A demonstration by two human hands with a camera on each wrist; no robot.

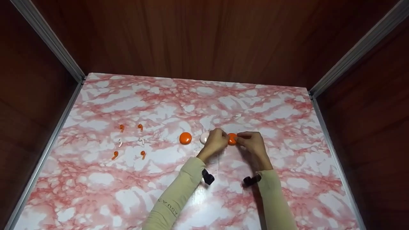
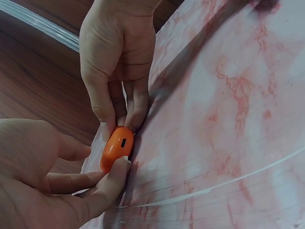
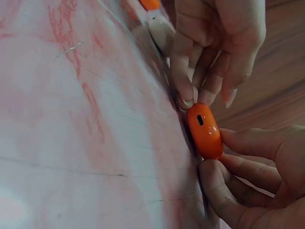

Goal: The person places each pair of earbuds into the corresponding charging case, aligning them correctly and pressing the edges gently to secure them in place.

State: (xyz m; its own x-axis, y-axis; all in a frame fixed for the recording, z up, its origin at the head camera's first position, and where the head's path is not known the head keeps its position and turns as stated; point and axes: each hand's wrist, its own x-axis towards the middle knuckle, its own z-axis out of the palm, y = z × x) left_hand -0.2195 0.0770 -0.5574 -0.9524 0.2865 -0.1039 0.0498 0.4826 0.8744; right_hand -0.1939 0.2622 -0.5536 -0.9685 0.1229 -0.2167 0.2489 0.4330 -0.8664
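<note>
An orange earbud charging case (image 1: 232, 139) sits on the table between both hands, its dark port slot facing the wrists. My left hand (image 1: 218, 140) pinches its left end with thumb and fingers. The opposite end is pinched by my right hand (image 1: 254, 143). In the left wrist view, the case (image 2: 116, 149) lies low against the table surface; the right wrist view shows the same case (image 3: 206, 131) with fingertips at both ends. Just left of the left hand is a white rounded case (image 1: 204, 137), partly hidden by that hand.
Another orange case (image 1: 185, 138) lies farther left. At the table's left are several loose earbuds, including an orange one (image 1: 140, 127) and a white one (image 1: 120, 142). Dark wood panels (image 1: 191, 41) with metal edge strips enclose the pink-and-white marbled table (image 1: 179, 191).
</note>
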